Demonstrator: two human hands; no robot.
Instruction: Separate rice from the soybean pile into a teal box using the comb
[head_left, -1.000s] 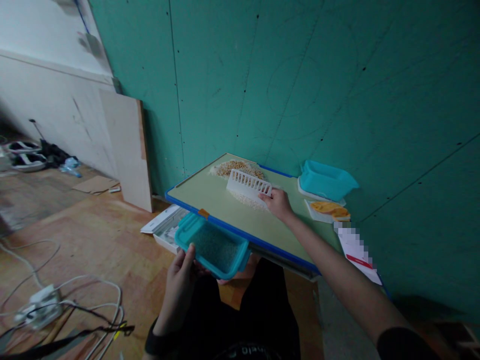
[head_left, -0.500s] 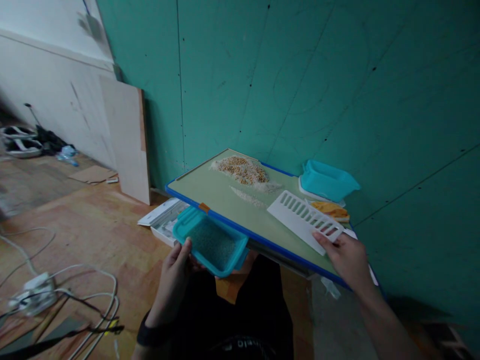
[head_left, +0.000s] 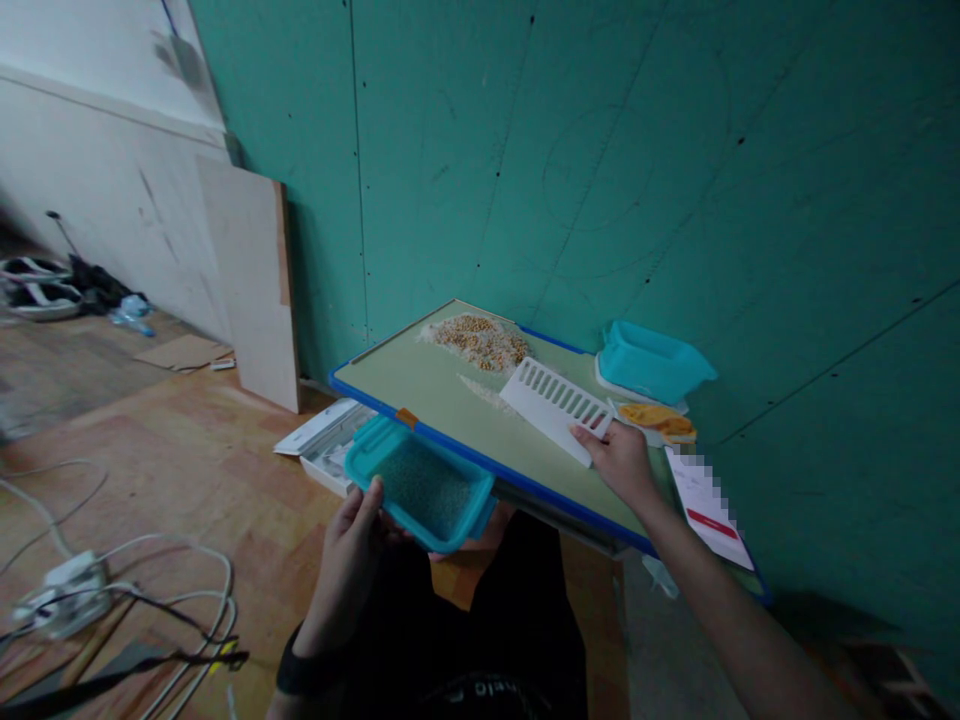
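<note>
Grips the slotted plate (head_left: 541, 416) by its near right end in the right hand (head_left: 621, 462), with the thumb on the upper face. Holds the slots toward the far side and the other end by the right tip of a thin streak of pale grain (head_left: 484, 391) on the table (head_left: 397, 376). Cannot tell contact with the table from here. Has a larger heap of yellow and white grain (head_left: 484, 342) farther back, toward the far left corner.

Clasps the rim of a teal tub (head_left: 415, 529) in the left hand (head_left: 352, 527), with the thumb on top and the fingers mostly hidden beneath. Holds the tub just below the table's near edge, with grainy contents too dim to name. Has a second tub (head_left: 645, 372) at the far right of the table, near the wall (head_left: 600, 160), an orange cloth (head_left: 660, 420) just nearer and a sheet (head_left: 694, 490) at the right end.
</note>
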